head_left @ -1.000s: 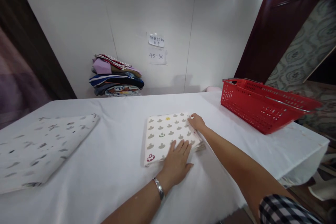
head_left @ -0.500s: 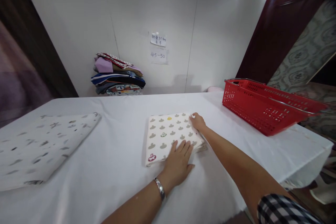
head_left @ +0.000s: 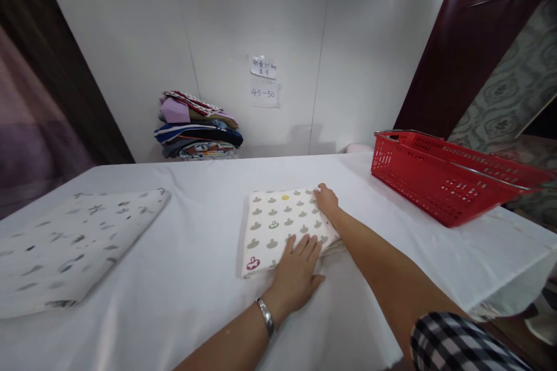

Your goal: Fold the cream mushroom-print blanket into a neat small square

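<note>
We see one red basket (head_left: 452, 179) right of folded cloth (head_left: 282, 226), nothing visible inside. Two folded cloths on bench (head_left: 195, 185): spotted one mid-bench, second cloth (head_left: 73, 243) well left. One clothes pile (head_left: 198, 127) behind. Our left hand (head_left: 298, 269) flat, open on cloth's near edge; right hand (head_left: 326, 200) open, touching far right corner.
</note>
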`<action>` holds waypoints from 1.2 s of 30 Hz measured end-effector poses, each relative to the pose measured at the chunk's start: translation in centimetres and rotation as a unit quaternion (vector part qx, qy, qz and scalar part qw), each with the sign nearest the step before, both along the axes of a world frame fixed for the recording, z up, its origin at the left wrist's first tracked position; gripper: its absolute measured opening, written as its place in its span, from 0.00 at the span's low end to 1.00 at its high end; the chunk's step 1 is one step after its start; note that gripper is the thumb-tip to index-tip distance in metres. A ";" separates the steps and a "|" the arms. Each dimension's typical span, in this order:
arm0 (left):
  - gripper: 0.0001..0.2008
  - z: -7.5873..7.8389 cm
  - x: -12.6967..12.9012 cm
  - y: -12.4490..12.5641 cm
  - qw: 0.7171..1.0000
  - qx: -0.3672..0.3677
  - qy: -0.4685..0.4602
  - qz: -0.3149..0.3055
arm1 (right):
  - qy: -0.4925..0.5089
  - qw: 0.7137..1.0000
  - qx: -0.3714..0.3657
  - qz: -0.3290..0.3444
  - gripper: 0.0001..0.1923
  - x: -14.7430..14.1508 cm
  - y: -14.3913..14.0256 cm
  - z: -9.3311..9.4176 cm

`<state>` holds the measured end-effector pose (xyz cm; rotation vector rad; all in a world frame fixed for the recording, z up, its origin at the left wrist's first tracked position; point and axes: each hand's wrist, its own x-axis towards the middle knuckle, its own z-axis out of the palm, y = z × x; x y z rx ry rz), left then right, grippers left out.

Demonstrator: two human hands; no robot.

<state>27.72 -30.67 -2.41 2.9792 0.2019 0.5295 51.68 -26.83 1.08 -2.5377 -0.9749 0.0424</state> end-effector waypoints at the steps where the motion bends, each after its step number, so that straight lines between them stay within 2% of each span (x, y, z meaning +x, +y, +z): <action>1: 0.30 0.0 0.0 0.0 1.000 0.001 0.001 0.000 | 0.002 1.000 0.001 0.001 0.17 0.1 -0.1 -0.2; 7: 0.30 0.3 0.0 0.0 1.000 0.001 0.005 0.000 | 0.016 0.999 0.029 0.027 0.21 0.7 -0.8 0.5; 10: 0.30 0.4 0.0 -0.1 1.000 0.002 0.005 0.000 | 0.011 0.997 0.059 0.052 0.22 -0.1 -2.4 0.7; 13: 0.30 0.4 0.0 -0.1 1.000 0.003 0.004 0.000 | -0.046 0.981 0.103 0.158 0.24 -1.7 -5.2 -0.2; 15: 0.30 0.4 0.1 -0.1 1.000 0.005 0.005 0.001 | -0.061 0.964 0.076 0.246 0.26 -2.8 -7.1 -1.1; 17: 0.30 0.3 0.1 -0.1 1.000 0.011 0.005 0.003 | -0.046 0.959 0.020 0.278 0.26 -3.5 -8.3 -1.6; 20: 0.30 0.1 0.1 0.0 1.000 0.021 0.002 0.006 | -0.047 0.966 -0.041 0.249 0.27 -4.5 -9.0 -1.3; 22: 0.31 0.1 0.1 0.0 1.000 0.022 0.000 0.010 | -0.085 0.970 -0.051 0.221 0.27 -5.3 -9.1 -0.7; 25: 0.30 0.3 0.1 0.0 1.000 0.017 -0.004 0.008 | -0.124 0.966 -0.032 0.226 0.28 -6.4 -9.4 -0.5; 29: 0.29 1.0 -0.2 0.0 1.000 0.006 0.004 -0.001 | -0.072 0.965 -0.016 0.253 0.26 -6.6 -9.9 -1.6; 33: 0.24 2.1 -1.0 0.6 1.000 -0.009 0.013 0.001 | -0.075 0.960 0.043 0.268 0.25 -6.1 -10.0 -2.4; 36: 0.20 3.1 -1.8 1.8 0.999 -0.031 0.006 0.030 | -0.060 0.960 0.070 0.264 0.26 -6.1 -10.0 -2.6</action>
